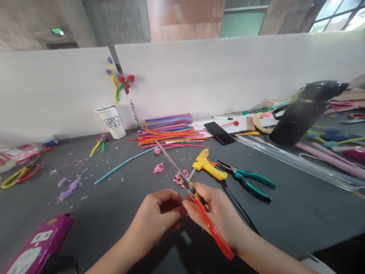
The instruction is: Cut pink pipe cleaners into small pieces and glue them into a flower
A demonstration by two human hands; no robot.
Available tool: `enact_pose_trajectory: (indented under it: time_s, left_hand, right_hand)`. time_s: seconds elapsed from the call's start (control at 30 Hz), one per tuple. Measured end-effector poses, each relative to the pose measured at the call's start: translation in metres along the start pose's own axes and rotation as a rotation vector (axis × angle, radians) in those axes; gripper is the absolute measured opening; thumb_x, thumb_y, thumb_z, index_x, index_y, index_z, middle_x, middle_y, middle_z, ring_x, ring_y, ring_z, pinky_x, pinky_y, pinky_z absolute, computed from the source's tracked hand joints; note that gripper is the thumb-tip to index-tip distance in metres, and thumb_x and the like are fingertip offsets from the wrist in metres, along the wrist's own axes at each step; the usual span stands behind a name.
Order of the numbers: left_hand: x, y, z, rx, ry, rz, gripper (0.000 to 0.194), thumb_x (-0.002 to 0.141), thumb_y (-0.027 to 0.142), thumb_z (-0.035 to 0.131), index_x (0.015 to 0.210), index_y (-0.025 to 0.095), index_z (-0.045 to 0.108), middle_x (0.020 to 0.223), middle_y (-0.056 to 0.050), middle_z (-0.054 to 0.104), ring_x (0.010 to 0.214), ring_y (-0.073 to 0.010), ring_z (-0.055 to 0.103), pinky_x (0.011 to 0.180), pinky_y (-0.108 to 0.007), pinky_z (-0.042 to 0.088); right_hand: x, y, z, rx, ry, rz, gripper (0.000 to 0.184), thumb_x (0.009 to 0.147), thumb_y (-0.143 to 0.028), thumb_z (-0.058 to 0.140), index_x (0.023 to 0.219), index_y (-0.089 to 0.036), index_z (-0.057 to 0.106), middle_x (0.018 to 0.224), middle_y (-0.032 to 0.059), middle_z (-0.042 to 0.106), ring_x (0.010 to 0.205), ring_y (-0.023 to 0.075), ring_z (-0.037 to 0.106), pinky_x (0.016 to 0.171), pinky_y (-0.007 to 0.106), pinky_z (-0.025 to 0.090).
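My right hand [218,213] is closed on a pair of scissors [209,224] with a red handle and some yellow near the grip. Their long blades point up and away over the table, and they look nearly together. Close beside it, my left hand [161,213] has thumb and fingertips pinched; anything between them is too small or hidden to name. Beyond the hands lie small pink fuzzy pieces [158,168]. A yellow glue gun [209,165] rests just past my right hand, its black cord running back toward me. Teal-handled pliers [251,180] lie to its right.
Colored pipe cleaners [171,131] are piled by the white partition [228,72]. Around them are a phone [219,133], a patterned paper cup [111,121], a blue pipe cleaner [125,164] and a dark jug [302,114]. A purple box [40,243] and purple scraps [70,188] lie left.
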State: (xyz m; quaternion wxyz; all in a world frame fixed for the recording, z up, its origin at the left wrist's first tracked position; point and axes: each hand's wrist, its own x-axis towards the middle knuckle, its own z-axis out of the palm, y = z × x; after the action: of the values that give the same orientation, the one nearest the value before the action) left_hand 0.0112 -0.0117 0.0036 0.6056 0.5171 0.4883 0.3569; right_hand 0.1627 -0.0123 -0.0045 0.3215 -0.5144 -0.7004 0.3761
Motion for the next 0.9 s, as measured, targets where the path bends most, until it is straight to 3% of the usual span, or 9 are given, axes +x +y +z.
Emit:
enact_pose_trajectory:
  time_s: [0.13,0.27,0.37,0.6,0.9]
  left_hand:
    - [0.001,0.006,-0.012,-0.204,0.071,0.033,0.006,0.067,0.018,0.064,0.066,0.014,0.060,0.049,0.004,0.056,0.041,-0.0075,0.051,0.042,-0.018,0.041]
    - [-0.001,0.013,-0.023,-0.381,0.133,0.100,0.011,0.070,0.019,0.064,0.062,0.014,0.059,0.054,0.002,0.059,0.043,-0.0062,0.052,0.042,-0.015,0.040]
    - [-0.003,0.016,-0.024,-0.445,0.167,0.159,0.004,0.071,0.015,0.063,0.067,0.015,0.063,0.057,0.002,0.061,0.046,-0.0062,0.054,0.046,-0.014,0.041]
    - [-0.005,0.014,-0.022,-0.491,0.211,0.271,0.003,0.070,0.014,0.064,0.068,0.015,0.066,0.060,0.003,0.061,0.052,-0.0054,0.055,0.051,-0.013,0.042]
    - [-0.007,0.012,-0.020,-0.545,0.190,0.285,0.005,0.073,0.013,0.062,0.071,0.016,0.066,0.058,0.003,0.060,0.053,-0.0048,0.054,0.052,-0.012,0.041]
  right_hand:
    - [-0.002,0.000,-0.007,-0.227,0.033,-0.049,0.033,0.068,-0.036,0.059,0.062,-0.022,0.029,0.050,-0.0088,0.034,0.045,0.0085,0.031,0.043,0.019,0.023]
    - [-0.004,0.008,-0.011,-0.485,0.040,-0.129,0.026,0.070,-0.038,0.055,0.068,-0.023,0.034,0.051,-0.0072,0.040,0.044,0.0112,0.034,0.045,0.022,0.023]
    - [-0.007,0.014,-0.009,-0.610,0.025,-0.170,0.021,0.073,-0.040,0.051,0.076,-0.022,0.041,0.054,-0.0047,0.045,0.045,0.0138,0.040,0.045,0.023,0.024]
    - [-0.011,0.018,-0.004,-0.680,0.072,-0.238,0.021,0.076,-0.041,0.048,0.072,-0.022,0.041,0.055,-0.0017,0.052,0.045,0.0162,0.049,0.044,0.024,0.028]
    - [-0.011,0.020,0.001,-0.679,0.111,-0.301,0.018,0.077,-0.036,0.050,0.073,-0.022,0.041,0.053,-0.0038,0.052,0.040,0.0135,0.047,0.042,0.022,0.028]
